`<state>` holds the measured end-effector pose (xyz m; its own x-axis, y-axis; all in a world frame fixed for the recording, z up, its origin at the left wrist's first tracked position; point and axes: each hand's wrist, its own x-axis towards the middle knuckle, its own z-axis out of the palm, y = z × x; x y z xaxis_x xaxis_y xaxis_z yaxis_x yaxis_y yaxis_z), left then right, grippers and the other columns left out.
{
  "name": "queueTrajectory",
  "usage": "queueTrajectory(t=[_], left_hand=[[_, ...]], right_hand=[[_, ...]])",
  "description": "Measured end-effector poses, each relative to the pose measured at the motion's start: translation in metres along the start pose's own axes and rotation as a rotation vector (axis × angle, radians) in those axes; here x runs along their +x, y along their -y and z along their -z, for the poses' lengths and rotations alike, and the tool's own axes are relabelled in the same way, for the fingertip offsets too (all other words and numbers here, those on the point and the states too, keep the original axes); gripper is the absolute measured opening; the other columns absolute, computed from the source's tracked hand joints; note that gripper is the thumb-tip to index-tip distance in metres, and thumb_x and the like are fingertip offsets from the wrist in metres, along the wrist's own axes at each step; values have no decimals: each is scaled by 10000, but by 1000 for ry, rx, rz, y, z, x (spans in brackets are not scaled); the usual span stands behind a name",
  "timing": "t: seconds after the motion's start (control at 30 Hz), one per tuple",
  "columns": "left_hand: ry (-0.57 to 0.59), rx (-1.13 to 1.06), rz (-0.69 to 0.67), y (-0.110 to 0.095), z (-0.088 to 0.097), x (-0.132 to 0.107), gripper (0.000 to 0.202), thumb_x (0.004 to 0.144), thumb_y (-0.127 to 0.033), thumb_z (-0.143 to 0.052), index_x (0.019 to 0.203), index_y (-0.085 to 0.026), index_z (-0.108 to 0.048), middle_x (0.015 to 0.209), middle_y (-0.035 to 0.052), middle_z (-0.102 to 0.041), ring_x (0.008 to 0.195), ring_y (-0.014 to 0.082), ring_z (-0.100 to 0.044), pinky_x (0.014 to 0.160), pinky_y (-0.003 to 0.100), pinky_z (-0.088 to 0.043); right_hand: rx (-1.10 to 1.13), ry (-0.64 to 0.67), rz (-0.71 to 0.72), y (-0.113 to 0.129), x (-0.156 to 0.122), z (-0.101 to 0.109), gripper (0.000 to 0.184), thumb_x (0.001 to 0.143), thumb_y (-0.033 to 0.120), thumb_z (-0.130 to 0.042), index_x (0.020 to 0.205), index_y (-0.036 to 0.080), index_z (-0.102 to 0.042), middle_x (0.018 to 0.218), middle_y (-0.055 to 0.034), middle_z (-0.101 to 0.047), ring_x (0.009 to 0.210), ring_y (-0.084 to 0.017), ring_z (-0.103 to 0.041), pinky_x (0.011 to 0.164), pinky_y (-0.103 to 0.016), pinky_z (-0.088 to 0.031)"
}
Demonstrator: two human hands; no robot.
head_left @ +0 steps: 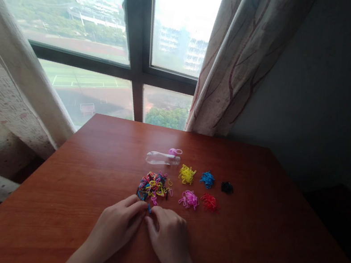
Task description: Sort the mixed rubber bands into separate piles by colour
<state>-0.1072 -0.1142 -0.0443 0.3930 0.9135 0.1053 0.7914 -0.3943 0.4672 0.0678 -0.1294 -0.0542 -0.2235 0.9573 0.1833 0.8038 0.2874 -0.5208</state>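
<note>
A mixed heap of small coloured rubber bands [154, 186] lies on the brown wooden table [84, 188]. Right of it sit sorted little piles: yellow [187, 174], blue [208, 179], black [227, 187], pink [189, 199] and red [209, 202]. My left hand [118, 225] and my right hand [166, 236] rest on the table just below the mixed heap, fingertips meeting. Together they pinch a small blue band [149, 208] between them. A clear plastic bottle [163, 159] lies on its side behind the heap, with its pink cap [175, 152] beside it.
The table stands against a window [167, 25] with patterned curtains on both sides [238, 61]. A dark wall [333, 86] is on the right. The table's right edge drops into shadow.
</note>
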Motion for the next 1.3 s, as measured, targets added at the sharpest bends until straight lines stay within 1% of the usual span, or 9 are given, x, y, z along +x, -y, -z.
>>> queueTrajectory(t=[0.33,0.57,0.67,0.73,0.8,0.9,0.97,1.07,1.3], left_hand=[[-15,-38,9,2,0,1,218,950,-245,-442,990,-260,-656,965,19,-670,838,162,-665,730,241,-495],[-44,-48,12,2,1,1,206,943,-255,-460,970,-260,-663,941,16,-683,814,160,-674,695,230,-493],[-46,-43,0,1,1,1,210,946,-255,-453,957,-260,-662,932,16,-681,816,156,-673,688,225,-485],[-39,-32,0,1,1,1,218,953,-255,-441,959,-260,-659,940,18,-679,820,157,-672,685,227,-481],[-32,-29,5,1,1,1,221,955,-255,-435,962,-260,-656,941,18,-676,821,159,-670,686,231,-480],[-33,-50,3,1,2,0,210,948,-250,-447,966,-263,-656,946,17,-676,828,159,-668,698,233,-481],[-44,-66,-2,1,2,-1,203,940,-243,-459,964,-266,-659,941,14,-678,818,156,-668,690,231,-480],[-62,-75,-6,0,3,-1,202,933,-238,-466,954,-267,-665,924,13,-679,803,154,-666,670,229,-474],[-26,-34,10,0,2,-2,224,961,-262,-432,959,-259,-656,923,20,-666,822,161,-661,685,240,-468]], right_hand=[[26,-72,5,0,4,-5,130,875,139,-572,793,236,-597,735,16,-677,695,-169,-649,611,-250,-362],[254,-255,-46,-12,-2,1,176,933,261,-513,850,221,-663,687,1,-671,589,-138,-613,578,-225,-413],[233,-354,-79,-35,3,19,249,947,334,-497,852,208,-690,689,-21,-686,565,-140,-609,559,-223,-436],[162,-431,-126,-59,11,36,291,941,386,-502,870,196,-711,712,-38,-700,583,-148,-622,584,-227,-456],[47,-478,-183,-88,21,55,341,924,443,-506,853,188,-721,650,-32,-672,552,-152,-604,574,-236,-444],[-109,-478,-232,-125,36,77,398,921,468,-464,852,177,-727,595,-29,-630,544,-162,-592,570,-253,-415],[-161,-467,-238,-141,44,84,415,917,477,-449,850,178,-730,592,-33,-626,551,-167,-592,567,-258,-402],[-178,-436,-226,-151,51,86,404,907,478,-453,852,191,-733,578,-27,-615,544,-167,-585,557,-260,-384],[-178,-432,-230,-156,54,82,392,905,473,-462,868,188,-728,623,-38,-641,572,-171,-596,569,-265,-387]])
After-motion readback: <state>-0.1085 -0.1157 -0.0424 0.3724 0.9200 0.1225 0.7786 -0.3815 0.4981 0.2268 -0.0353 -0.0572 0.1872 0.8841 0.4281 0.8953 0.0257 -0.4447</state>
